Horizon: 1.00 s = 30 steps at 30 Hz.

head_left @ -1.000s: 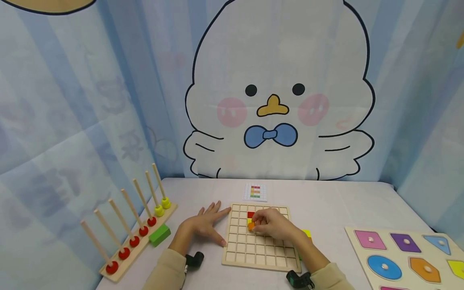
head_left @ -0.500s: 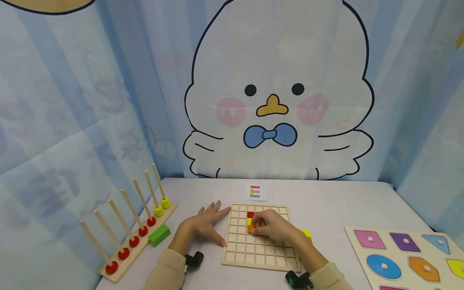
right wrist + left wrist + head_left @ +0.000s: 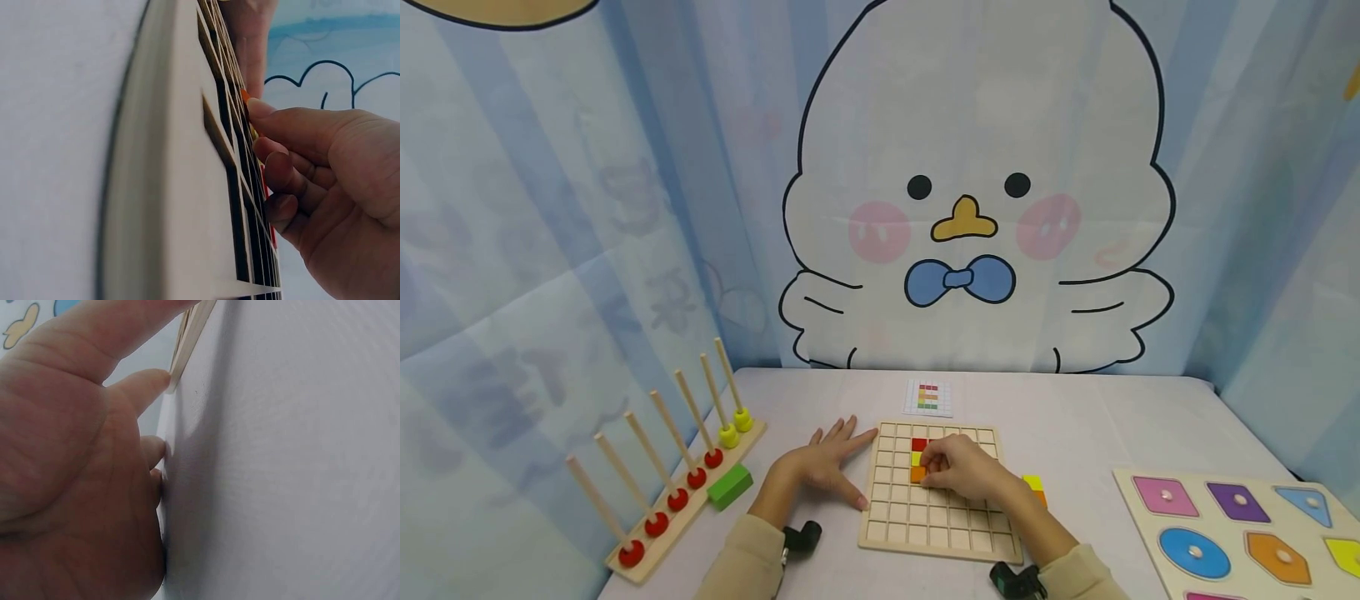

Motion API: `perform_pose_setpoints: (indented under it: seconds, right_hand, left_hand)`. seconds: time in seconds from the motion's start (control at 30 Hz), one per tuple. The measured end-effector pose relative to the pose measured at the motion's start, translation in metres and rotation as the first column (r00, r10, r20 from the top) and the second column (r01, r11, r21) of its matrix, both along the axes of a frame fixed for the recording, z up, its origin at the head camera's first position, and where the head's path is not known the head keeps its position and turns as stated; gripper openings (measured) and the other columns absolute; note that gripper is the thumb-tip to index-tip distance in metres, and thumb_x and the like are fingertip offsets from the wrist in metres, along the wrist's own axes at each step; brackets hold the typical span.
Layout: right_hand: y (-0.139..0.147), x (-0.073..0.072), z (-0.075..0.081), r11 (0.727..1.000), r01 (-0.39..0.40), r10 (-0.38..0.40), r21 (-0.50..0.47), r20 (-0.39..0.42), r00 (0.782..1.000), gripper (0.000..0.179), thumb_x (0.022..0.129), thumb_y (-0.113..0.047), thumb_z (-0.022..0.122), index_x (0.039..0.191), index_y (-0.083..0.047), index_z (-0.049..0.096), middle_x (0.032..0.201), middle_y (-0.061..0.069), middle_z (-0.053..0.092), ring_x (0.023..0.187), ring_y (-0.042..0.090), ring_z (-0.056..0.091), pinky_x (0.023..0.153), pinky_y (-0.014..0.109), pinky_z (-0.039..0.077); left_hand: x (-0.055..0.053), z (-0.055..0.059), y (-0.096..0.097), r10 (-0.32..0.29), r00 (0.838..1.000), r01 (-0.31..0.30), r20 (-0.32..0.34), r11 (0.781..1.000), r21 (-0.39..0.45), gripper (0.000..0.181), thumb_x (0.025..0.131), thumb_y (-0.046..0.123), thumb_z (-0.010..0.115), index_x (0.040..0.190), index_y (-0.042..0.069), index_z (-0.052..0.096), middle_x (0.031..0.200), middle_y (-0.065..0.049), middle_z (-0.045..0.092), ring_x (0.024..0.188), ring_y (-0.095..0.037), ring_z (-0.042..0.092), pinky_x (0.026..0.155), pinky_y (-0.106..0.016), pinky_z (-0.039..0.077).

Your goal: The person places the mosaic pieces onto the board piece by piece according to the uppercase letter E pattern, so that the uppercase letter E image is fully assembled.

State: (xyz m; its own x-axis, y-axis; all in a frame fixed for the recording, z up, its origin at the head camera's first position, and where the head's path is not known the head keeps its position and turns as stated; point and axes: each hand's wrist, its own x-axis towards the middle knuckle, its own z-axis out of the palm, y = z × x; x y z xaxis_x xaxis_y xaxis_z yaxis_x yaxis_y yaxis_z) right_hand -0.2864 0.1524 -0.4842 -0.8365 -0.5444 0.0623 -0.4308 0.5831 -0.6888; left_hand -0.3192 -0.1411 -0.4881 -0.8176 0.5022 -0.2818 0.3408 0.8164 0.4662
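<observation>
Left hand (image 3: 820,462) is lying with its fingers apart, thumb and index touching the left edge of the wooden grid board (image 3: 917,514), which I'm guessing is light and stiff. The orange tile (image 3: 918,474) is sitting on the grid, just nearside of the yellow tile (image 3: 916,458); probably light, hard, kinda slick, so I'd be grabbing opposite edges. Right hand (image 3: 966,467) is resting curled there, thumb tip touching orange; can't tell if it's actually pinching.

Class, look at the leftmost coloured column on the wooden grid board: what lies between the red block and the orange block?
A yellow block lies between the red block and the orange block, as the head view shows.
</observation>
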Motion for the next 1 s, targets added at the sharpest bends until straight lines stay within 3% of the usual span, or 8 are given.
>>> perform_pose_setpoints:
  seconds: [0.57, 1.0]
  right_hand:
    - [0.004, 0.000, 0.000, 1.000, 0.002, -0.002, -0.016, -0.003, 1.000, 0.021, 0.088, -0.015, 0.084, 0.103, -0.007, 0.073, 0.081, -0.006, 0.065, 0.073, 0.010, 0.058, 0.066, 0.022, 0.050]
    - [0.035, -0.001, 0.026, 0.992, 0.091, -0.096, -0.082, -0.056, 0.994, 0.030, 0.093, -0.017, 0.079, 0.118, -0.003, 0.072, 0.090, -0.003, 0.065, 0.073, 0.012, 0.053, 0.062, 0.022, 0.047]
  left_hand:
    - [0.000, -0.002, 0.001, 0.001, 1.000, -0.001, -0.001, 1.000, -0.008, 0.120, 0.068, 0.063, 0.090, 0.166, 0.036, 0.025, 0.176, -0.014, 0.002, 0.164, -0.035, -0.002, 0.129, -0.063, 0.000]
    - [0.000, -0.001, 0.002, 0.017, 1.000, -0.017, -0.003, 1.000, -0.003, 0.122, 0.067, 0.062, 0.091, 0.166, 0.035, 0.026, 0.177, -0.013, 0.003, 0.164, -0.034, -0.002, 0.129, -0.062, -0.001]
